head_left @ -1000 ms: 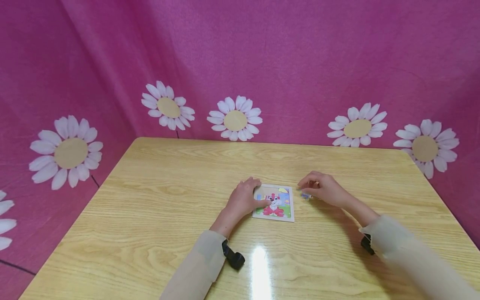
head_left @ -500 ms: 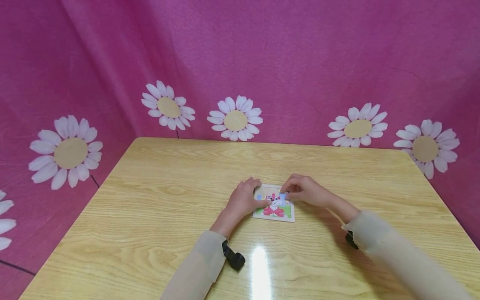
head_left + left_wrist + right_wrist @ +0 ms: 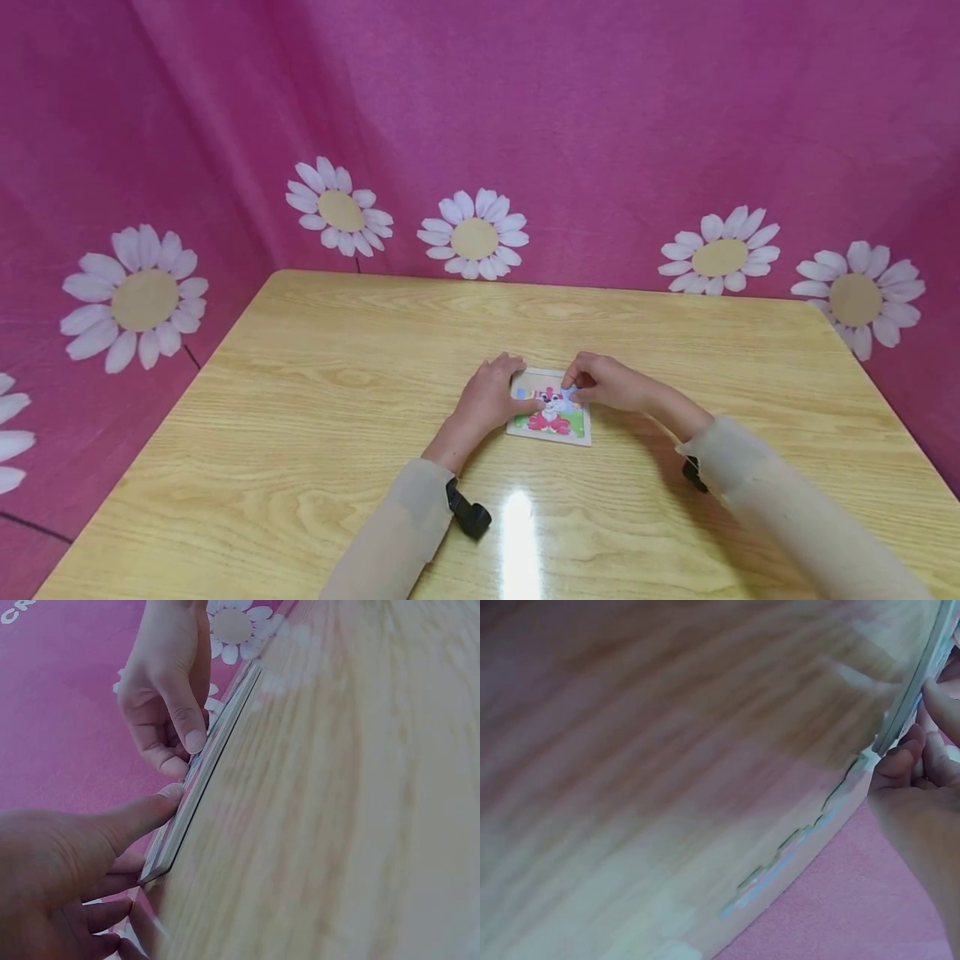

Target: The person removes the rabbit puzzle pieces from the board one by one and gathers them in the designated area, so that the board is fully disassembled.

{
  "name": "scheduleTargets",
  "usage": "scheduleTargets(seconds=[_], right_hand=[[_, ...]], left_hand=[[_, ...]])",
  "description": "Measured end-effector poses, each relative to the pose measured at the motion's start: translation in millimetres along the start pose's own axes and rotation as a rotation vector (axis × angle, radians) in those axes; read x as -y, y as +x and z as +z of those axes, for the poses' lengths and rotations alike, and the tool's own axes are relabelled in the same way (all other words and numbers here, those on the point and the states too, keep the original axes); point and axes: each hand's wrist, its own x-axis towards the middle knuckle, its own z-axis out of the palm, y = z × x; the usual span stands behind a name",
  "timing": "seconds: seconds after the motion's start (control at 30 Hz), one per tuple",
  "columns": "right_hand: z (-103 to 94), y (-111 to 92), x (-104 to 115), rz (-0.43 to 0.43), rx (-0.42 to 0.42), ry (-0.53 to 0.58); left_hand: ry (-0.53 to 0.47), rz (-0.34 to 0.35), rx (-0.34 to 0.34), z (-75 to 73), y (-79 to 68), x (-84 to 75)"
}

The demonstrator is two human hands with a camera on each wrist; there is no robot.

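A small square jigsaw puzzle board (image 3: 550, 441) with a pale frame lies flat on the table, showing a red-and-white cartoon animal. My left hand (image 3: 491, 393) grips its left side, thumb on the picture and fingers along the edge. In the left wrist view that thumb (image 3: 142, 821) presses on top of the board. My right hand (image 3: 611, 383) pinches a light blue puzzle piece (image 3: 570, 393) at the board's upper right, partly covered by the fingers. Whether the piece is seated cannot be told. Bare backing (image 3: 534, 380) shows at the board's upper left.
Further puzzle pieces (image 3: 787, 851) lie on the table beside the right hand in the right wrist view, hidden from the head view. The wooden table (image 3: 337, 375) meets a pink cloth (image 3: 585, 142) with daisies behind and at both sides.
My right hand has moved left from the table beside the board to its upper right part, bringing the light blue puzzle piece. The left hand has kept its hold on the board.
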Motion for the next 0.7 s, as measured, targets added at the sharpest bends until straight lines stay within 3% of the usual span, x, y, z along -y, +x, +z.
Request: scheduleTargets(seconds=[0.17, 0.37, 0.7], right_hand=[[-0.9, 0.0, 2.6, -0.040, 0.007, -0.028], [0.4, -2.0, 4.6, -0.050, -0.038, -0.097], [3.2, -4.7, 5.7, -0.075, -0.125, -0.117]], left_hand=[[-0.018, -0.002, 0.005, -1.1, 0.2, -0.6], [-0.011, 0.003, 0.003, -2.9, 0.0, -1.6], [-0.016, -0.007, 0.003, -1.6, -0.4, -1.8]])
